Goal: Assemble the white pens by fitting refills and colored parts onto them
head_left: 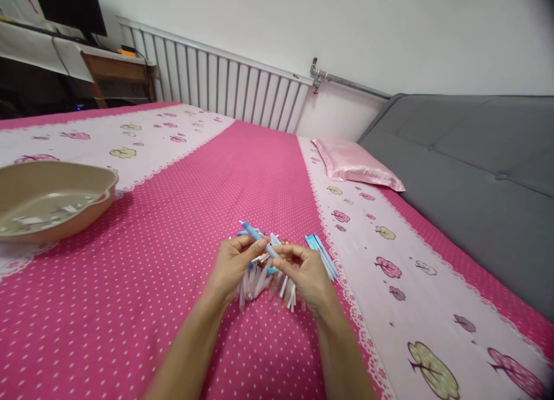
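Observation:
Both my hands meet over a heap of loose pens (264, 281) lying on the pink dotted bedsheet (142, 284). Between them I hold one blue pen (259, 238), slanting up to the left. My left hand (234, 264) pinches it near the middle, and my right hand (305, 273) pinches its lower end with curled fingers. A small neat group of light-blue pens (322, 253) lies just right of my right hand.
A tan oval basin (52, 201) with scraps inside sits at the left on the bed. A pink pillow (355, 166) lies at the back right by a grey padded headboard (476, 175). A white radiator (225, 85) lines the far wall.

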The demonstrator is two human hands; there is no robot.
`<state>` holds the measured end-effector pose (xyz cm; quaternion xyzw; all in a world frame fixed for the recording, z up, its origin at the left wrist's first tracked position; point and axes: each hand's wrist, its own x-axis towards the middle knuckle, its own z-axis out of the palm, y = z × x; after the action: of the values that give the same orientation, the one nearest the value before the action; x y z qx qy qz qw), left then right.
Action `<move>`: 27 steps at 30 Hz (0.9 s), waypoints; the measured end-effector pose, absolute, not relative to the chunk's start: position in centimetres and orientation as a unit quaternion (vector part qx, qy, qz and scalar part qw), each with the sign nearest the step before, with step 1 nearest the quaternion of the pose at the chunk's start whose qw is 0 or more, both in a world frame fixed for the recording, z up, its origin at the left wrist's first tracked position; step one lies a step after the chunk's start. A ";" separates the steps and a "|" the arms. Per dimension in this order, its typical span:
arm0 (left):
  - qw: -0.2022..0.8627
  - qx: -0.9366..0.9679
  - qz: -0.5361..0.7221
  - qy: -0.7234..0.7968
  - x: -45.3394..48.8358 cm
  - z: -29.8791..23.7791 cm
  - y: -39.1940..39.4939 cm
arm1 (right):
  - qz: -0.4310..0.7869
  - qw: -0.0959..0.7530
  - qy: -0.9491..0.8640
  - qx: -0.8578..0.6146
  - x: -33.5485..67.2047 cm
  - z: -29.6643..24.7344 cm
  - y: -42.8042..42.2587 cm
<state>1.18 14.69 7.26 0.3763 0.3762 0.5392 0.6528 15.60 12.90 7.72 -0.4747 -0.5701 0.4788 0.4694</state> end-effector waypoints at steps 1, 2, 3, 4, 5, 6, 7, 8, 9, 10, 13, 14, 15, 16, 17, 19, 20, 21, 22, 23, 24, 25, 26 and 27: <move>0.654 0.367 0.542 0.379 1.3 7.3 14.6 | 0.443 0.476 -0.579 -0.493 15.4 7.7 12.8; 0.655 0.358 0.546 0.381 1.5 7.4 14.6 | 0.403 0.480 -0.589 -0.511 15.3 7.7 12.8; 0.654 0.350 0.551 0.382 1.6 7.4 14.6 | 0.362 0.482 -0.599 -0.527 15.1 7.8 12.7; 0.651 0.345 0.558 0.382 1.6 7.5 14.6 | 0.326 0.484 -0.605 -0.542 14.9 7.8 12.7; 0.648 0.341 0.564 0.381 1.6 7.5 14.6 | 0.297 0.488 -0.605 -0.555 14.8 7.8 12.7; 0.646 0.338 0.571 0.378 1.6 7.5 14.7 | 0.280 0.492 -0.599 -0.566 14.6 7.8 12.7; 0.645 0.336 0.576 0.374 1.5 7.4 14.7 | 0.280 0.495 -0.590 -0.574 14.6 7.8 12.7; 0.646 0.334 0.580 0.368 1.4 7.4 14.8 | 0.295 0.496 -0.578 -0.577 14.5 7.7 12.7; 0.646 0.331 0.584 0.364 1.3 7.3 14.9 | 0.323 0.496 -0.567 -0.573 14.5 7.6 12.8; 0.644 0.328 0.589 0.361 1.1 7.3 15.0 | 0.359 0.491 -0.560 -0.562 14.6 7.5 12.9; 0.628 0.319 0.610 0.362 0.8 7.1 15.2 | 0.460 0.454 -0.568 -0.510 15.0 7.3 13.0; 0.623 0.317 0.616 0.363 0.7 7.0 15.3 | 0.474 0.442 -0.573 -0.501 15.2 7.2 13.1; 0.619 0.317 0.619 0.364 0.6 7.0 15.4 | 0.476 0.435 -0.577 -0.501 15.3 7.1 13.1; 0.617 0.317 0.621 0.365 0.5 6.9 15.4 | 0.471 0.431 -0.581 -0.504 15.3 7.1 13.2; 0.616 0.317 0.622 0.366 0.4 6.9 15.5 | 0.465 0.435 -0.581 -0.507 15.3 7.1 13.2; 0.614 0.316 0.621 0.371 0.4 6.8 15.5 | 0.459 0.458 -0.570 -0.505 15.2 7.1 13.1; 0.613 0.315 0.621 0.374 0.4 6.8 15.5 | 0.458 0.472 -0.561 -0.503 15.2 7.1 13.1; 0.612 0.313 0.621 0.376 0.4 6.9 15.5 | 0.454 0.485 -0.552 -0.505 15.1 7.2 13.0; 0.613 0.312 0.621 0.376 0.4 6.9 15.5 | 0.443 0.495 -0.544 -0.513 15.0 7.3 13.0; 0.615 0.312 0.620 0.374 0.4 7.0 15.5 | 0.428 0.502 -0.539 -0.524 14.9 7.3 12.9; 0.618 0.311 0.619 0.371 0.4 7.0 15.5 | 0.413 0.505 -0.538 -0.534 14.8 7.4 12.9; 0.620 0.309 0.619 0.369 0.5 7.1 15.5 | 0.405 0.509 -0.537 -0.538 14.7 7.5 12.8; 0.621 0.307 0.620 0.368 0.5 7.2 15.4 | 0.408 0.514 -0.534 -0.533 14.7 7.5 12.8; 0.621 0.303 0.621 0.370 0.5 7.3 15.4 | 0.422 0.519 -0.528 -0.523 14.7 7.5 12.8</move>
<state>0.47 15.43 7.28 0.3035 0.3696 0.6212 0.6208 14.66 12.84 7.53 -0.5229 -0.5282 0.4217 0.5194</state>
